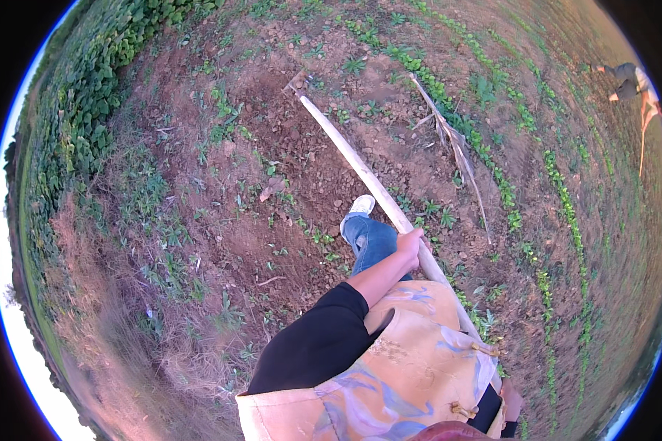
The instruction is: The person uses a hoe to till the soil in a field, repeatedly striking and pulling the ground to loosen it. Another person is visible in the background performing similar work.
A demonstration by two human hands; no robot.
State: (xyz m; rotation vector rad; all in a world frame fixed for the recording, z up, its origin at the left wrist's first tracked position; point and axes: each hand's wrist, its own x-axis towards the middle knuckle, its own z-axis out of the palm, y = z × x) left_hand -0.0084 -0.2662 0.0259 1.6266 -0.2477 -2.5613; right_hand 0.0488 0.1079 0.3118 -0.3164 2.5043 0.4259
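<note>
My left hand (411,247) grips the pale wooden handle of a hoe (358,163) partway along its length. Lower down, at the right of my body, my right hand (511,399) is closed around the rear part of the same handle; my clothing partly hides it. The handle slants away to the upper left. Its soil-stained metal head (298,83) rests on the loose, reddish-brown soil (276,118), among small weeds. My foot in a white shoe (362,204) stands just left of the handle.
A dry plant stalk (447,129) lies right of the hoe. Rows of young green plants (565,201) run along the right. Dense leafy vines (91,93) fill the upper left; dry grass (182,358) lies below. Another person (631,82) holds a long-handled tool at the far right.
</note>
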